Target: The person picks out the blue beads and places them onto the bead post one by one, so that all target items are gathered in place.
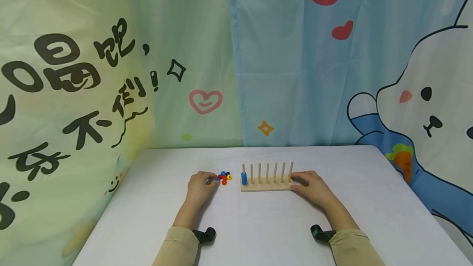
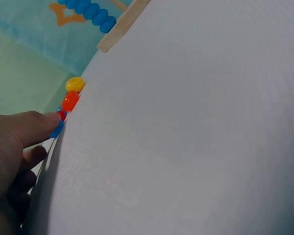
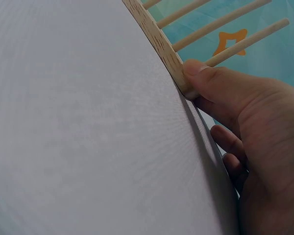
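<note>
My left hand (image 1: 200,185) pinches a blue bead (image 2: 57,130) between thumb and fingers, at the left edge of a small cluster of loose beads. In that cluster lie a yellow bead (image 1: 229,177), an orange-red bead (image 1: 224,182) and several red and blue ones. To their right stands a wooden peg rack (image 1: 264,186) with several upright pegs. Blue beads (image 1: 244,178) are stacked on its leftmost peg; the other pegs are bare. With thumb and fingers, my right hand (image 1: 312,186) grips the right end of the rack's base, as the right wrist view shows up close.
A white-covered table (image 1: 258,229) carries everything. Behind it hangs a printed cloth backdrop (image 1: 273,73), close to the table's far edge. Black wrist devices (image 1: 207,235) are strapped at both sleeves.
</note>
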{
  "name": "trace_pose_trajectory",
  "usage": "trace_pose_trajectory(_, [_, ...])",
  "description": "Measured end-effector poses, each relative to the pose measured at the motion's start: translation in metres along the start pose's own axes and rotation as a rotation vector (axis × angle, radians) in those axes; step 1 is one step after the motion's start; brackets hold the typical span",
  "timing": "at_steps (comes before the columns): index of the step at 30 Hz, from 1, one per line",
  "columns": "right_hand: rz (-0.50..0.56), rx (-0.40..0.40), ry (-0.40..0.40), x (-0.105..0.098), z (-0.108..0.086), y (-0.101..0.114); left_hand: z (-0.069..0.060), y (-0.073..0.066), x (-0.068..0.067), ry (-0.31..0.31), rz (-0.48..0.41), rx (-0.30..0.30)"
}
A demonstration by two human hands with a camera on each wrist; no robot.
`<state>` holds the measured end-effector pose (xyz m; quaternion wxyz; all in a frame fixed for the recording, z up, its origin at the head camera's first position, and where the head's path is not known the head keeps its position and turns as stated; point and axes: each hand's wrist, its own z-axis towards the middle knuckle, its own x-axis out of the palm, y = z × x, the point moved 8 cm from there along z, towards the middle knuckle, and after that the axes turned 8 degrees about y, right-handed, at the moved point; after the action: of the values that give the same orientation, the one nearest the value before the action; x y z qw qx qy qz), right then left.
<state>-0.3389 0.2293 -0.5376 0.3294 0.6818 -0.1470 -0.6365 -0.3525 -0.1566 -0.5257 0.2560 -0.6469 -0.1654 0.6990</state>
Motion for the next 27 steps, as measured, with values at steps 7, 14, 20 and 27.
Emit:
trace_pose_trajectory(7, [-0.001, -0.009, -0.001, -0.0002, 0.0008, 0.0003, -0.0014, -0.0048, -0.0013, -0.023, 0.043, -0.027])
trace_pose_trajectory(14, [0.005, -0.006, 0.001, -0.0001, 0.0004, 0.0002, -0.0023, -0.0044, -0.0013, -0.017, 0.044, -0.041])
trace_pose_trajectory(20, [0.004, -0.004, 0.000, -0.0003, 0.0002, 0.0011, -0.0021, -0.0030, -0.0026, -0.001, -0.010, -0.045])
trace_pose_trajectory(27, [0.001, -0.007, -0.001, -0.0003, 0.0005, 0.0008, 0.0033, -0.0047, -0.0061, 0.016, -0.118, -0.057])
